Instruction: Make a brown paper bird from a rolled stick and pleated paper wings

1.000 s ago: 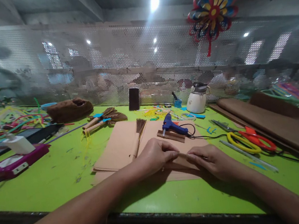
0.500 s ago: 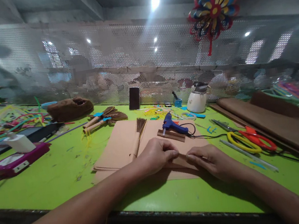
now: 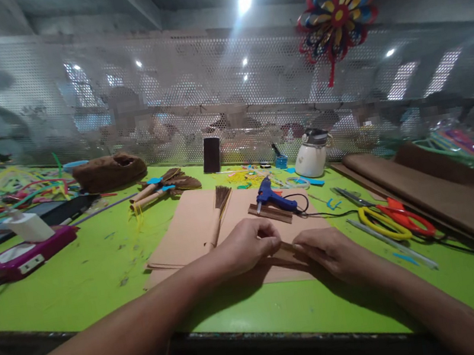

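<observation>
Between my hands stretches a narrow strip of brown paper (image 3: 288,247), seen nearly edge-on and partly covered by fingers. My left hand (image 3: 250,244) pinches its left end between thumb and forefinger. The other end is in the closed fingers of my right hand (image 3: 327,248). Under both hands lie sheets of tan paper (image 3: 174,235). A small paper-handled broom (image 3: 214,220) rests on the sheets, left of my left hand. Beyond the hands, a blue glue gun (image 3: 274,197) lies over a piece of corrugated brown cardboard (image 3: 269,213).
Yellow-handled scissors (image 3: 383,223) and orange-handled scissors (image 3: 410,219) lie to the right, near folded brown paper (image 3: 438,199). Small paper brooms (image 3: 153,191), a phone (image 3: 212,154) and a white jug (image 3: 311,157) stand farther back. A purple power strip (image 3: 24,256) is at left.
The strip between my hands has turned slightly and shows more of its edge. Both hands keep nearly the same place; the whole view has shifted a little.
</observation>
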Motion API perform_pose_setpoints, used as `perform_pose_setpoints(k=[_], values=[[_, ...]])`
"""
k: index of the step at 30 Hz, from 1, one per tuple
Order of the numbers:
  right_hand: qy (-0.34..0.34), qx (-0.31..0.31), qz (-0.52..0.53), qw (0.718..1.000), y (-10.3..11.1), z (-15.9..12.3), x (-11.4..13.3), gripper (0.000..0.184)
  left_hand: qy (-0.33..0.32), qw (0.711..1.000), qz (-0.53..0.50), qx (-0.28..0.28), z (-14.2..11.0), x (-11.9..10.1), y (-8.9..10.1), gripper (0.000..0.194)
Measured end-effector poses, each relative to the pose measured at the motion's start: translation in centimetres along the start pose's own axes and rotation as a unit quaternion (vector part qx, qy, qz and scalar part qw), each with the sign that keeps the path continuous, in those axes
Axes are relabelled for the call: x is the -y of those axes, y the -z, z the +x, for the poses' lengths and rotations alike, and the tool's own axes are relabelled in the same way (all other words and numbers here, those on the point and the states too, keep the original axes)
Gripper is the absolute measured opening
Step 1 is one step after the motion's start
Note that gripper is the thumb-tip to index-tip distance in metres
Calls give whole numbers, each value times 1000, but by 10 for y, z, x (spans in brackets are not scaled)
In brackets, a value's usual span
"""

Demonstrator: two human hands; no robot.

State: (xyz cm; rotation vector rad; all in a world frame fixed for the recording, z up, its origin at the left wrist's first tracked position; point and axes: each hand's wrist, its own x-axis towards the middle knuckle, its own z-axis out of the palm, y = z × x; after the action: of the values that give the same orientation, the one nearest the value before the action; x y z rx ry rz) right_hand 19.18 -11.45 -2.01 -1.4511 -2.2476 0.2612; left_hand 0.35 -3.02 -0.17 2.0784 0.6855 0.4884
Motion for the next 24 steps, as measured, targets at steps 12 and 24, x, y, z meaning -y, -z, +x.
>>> perform_pose_setpoints(k=[12,24], values=[[16,-23,-44,999,-1,5,5,30,-96,988,112,-50,-3,-2,-8,16],[-9,-18,-19,1000,4,0,4,31,-93,987,116,-61,-6,-6,-3,15]])
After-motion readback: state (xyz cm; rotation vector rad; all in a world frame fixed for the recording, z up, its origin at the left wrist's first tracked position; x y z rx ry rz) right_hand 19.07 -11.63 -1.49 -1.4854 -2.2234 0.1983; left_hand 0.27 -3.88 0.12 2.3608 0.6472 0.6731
